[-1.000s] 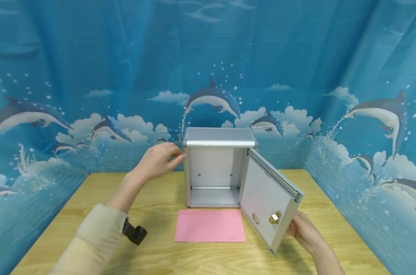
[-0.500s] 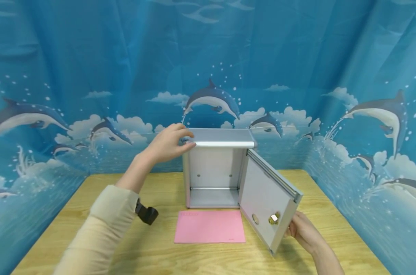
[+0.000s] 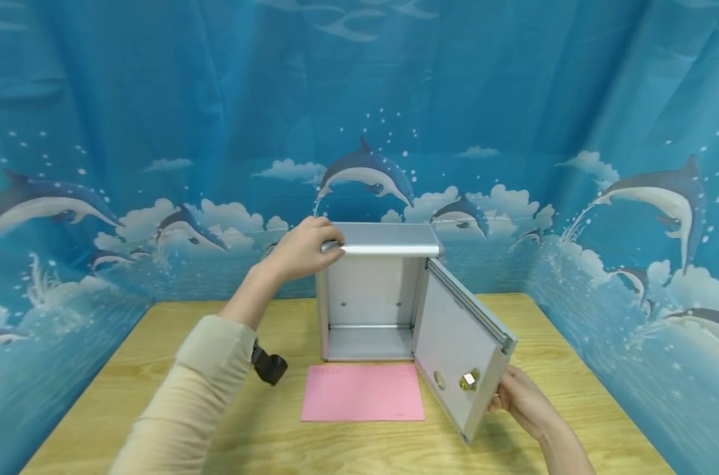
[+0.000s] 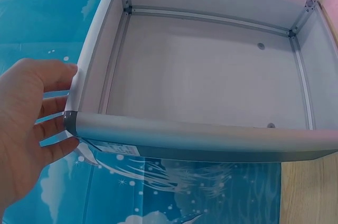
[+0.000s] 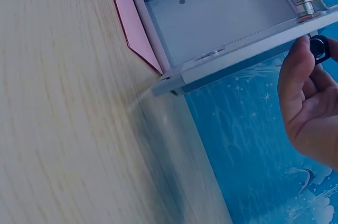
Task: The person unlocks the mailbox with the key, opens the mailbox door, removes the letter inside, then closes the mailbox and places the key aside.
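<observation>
A silver-grey metal box (image 3: pixel 389 236), like a letter box, stands on the table with its front door (image 3: pixel 451 323) swung out to the right. My left hand (image 3: pixel 305 249) holds the box's upper left corner, thumb at the front edge and fingers over the top. At the door's outer face, my right hand (image 3: pixel 528 402) pinches the black ring-shaped head of a key (image 5: pixel 319 48) at the lock. The brass back of that lock (image 3: pixel 469 380) shows inside the door. A pink envelope (image 3: pixel 362 394) lies flat in front of the box.
The wooden table (image 3: pixel 264 435) extends around the box. Behind and at both sides hangs a blue curtain (image 3: pixel 359 79) printed with dolphins. A black wrist camera (image 3: pixel 269 366) sticks out below the left sleeve.
My left hand has moved right from beside the box onto its upper left corner. The door has swung slightly inward, to the left, with my right hand still at it.
</observation>
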Available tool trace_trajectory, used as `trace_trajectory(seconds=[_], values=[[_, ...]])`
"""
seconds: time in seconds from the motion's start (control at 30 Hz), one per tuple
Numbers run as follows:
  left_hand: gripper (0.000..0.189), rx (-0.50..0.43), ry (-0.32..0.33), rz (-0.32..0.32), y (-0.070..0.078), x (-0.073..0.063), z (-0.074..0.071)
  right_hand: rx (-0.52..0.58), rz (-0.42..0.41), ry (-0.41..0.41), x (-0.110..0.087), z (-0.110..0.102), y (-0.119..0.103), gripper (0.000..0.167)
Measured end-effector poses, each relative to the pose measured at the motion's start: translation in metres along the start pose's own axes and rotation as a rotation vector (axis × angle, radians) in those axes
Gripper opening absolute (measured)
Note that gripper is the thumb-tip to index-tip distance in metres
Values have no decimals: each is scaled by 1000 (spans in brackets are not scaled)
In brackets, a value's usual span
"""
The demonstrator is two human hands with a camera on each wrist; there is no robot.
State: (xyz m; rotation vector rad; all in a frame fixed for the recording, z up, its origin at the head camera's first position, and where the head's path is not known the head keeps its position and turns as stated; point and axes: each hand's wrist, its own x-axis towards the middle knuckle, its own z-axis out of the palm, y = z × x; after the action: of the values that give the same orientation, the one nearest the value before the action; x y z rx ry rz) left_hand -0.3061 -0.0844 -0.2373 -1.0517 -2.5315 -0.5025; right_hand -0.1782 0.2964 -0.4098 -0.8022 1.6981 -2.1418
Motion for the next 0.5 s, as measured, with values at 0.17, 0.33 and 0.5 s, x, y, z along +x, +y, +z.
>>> trace_trajectory(seconds=[0.17,0.33,0.5], values=[[17,-2,-2,-26,1,3,1,-33,14,-43,3,2,-1,46],[16,-4,-3,-37,0,4,1,-80,47,-53,6,8,-3,42],[15,0,-5,-39,1,5,1,-171,119,-43,10,15,-5,36]])
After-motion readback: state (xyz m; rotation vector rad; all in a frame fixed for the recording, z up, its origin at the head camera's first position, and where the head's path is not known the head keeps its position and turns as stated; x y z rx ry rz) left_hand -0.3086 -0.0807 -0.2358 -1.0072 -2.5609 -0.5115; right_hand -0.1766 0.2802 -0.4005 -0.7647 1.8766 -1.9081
